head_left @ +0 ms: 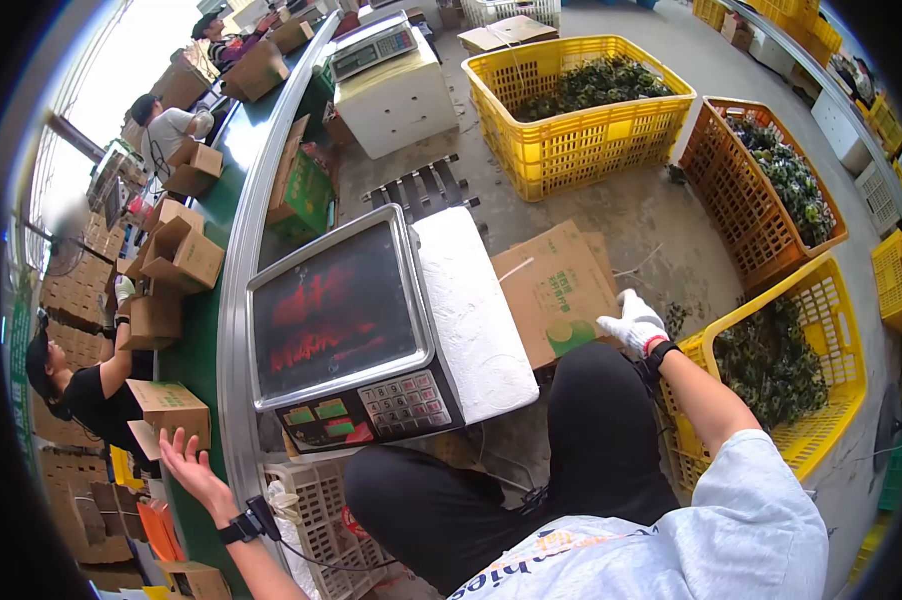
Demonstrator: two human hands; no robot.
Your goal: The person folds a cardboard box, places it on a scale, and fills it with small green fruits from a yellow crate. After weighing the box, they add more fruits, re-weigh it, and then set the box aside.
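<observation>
My left hand [193, 470], bare, is raised over the conveyor's near edge with its fingers spread, beside an open cardboard box [173, 408]. My right hand [635, 325] wears a white glove; its fingers are apart, with the tips right at the edge of a flat printed cardboard carton [556, 290] beyond my knee. Between my hands stands a digital scale [336, 300] with red writing on its metal platter and a keypad facing me. A white foam block [471, 310] lies against its right side.
A green conveyor belt [233, 140] carrying open boxes runs along my left, with several people working across it. Yellow crates [601, 150] and an orange crate [721, 190] of dark green produce stand right and ahead. A white crate [316, 520] sits by my left knee.
</observation>
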